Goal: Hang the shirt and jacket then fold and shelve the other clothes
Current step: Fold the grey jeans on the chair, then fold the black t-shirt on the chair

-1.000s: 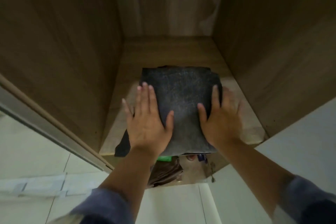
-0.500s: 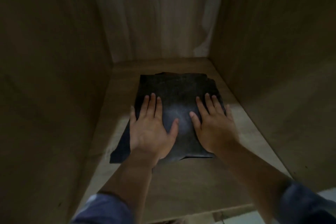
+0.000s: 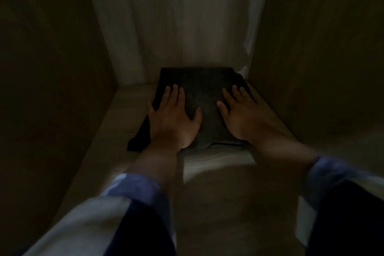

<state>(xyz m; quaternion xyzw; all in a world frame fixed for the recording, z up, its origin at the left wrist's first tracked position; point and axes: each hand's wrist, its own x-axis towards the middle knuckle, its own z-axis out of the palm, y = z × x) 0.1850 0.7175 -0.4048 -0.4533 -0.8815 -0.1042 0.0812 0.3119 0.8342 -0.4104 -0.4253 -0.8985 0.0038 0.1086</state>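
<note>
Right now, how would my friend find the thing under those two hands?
Look inside the wooden cupboard and follow its shelf to the pale back wall. There lies a folded dark garment, flat and squarish, with the left hand and right hand pressed on top. It is the only cloth there, nearly black against light wood.

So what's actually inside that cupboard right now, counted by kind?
Folded dark garment: 1
Hands resting flat on it: 2, left hand and right hand
Wooden shelf underneath: 1
Total: 4
</note>
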